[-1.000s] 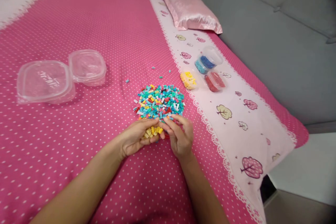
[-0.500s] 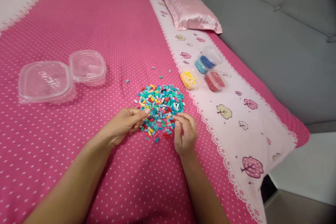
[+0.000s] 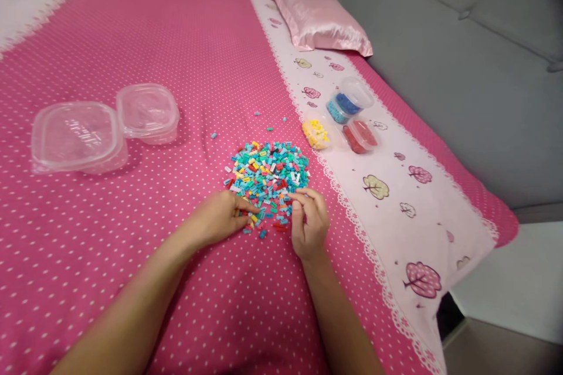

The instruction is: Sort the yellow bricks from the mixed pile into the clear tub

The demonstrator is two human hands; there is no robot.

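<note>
A loose pile of tiny toy building bricks [image 3: 270, 167] in teal, blue, red, yellow, pink and white lies on a pink dotted bedspread [image 3: 211, 304]. At the pile's near left edge is my left hand [image 3: 222, 215], palm down, its index finger and thumb apart and touching bricks beside a yellow brick [image 3: 254, 218]. My right hand [image 3: 311, 222] rests at the near right edge with fingers curled and thumb close to the index finger. Whatever is between those fingertips is too small to make out.
Two clear lidded containers [image 3: 79, 135] stand on the left. Small tubs of sorted bricks stand on the right: yellow [image 3: 315, 133], red [image 3: 359, 135], light blue [image 3: 336, 110] and dark blue [image 3: 347, 103]. A pink satin pillow [image 3: 319, 17] lies farther back, near a grey padded panel [image 3: 440, 70].
My left hand has moved down and slightly right, from above the pile to its near edge, and turned palm down. My right hand has hardly moved.
</note>
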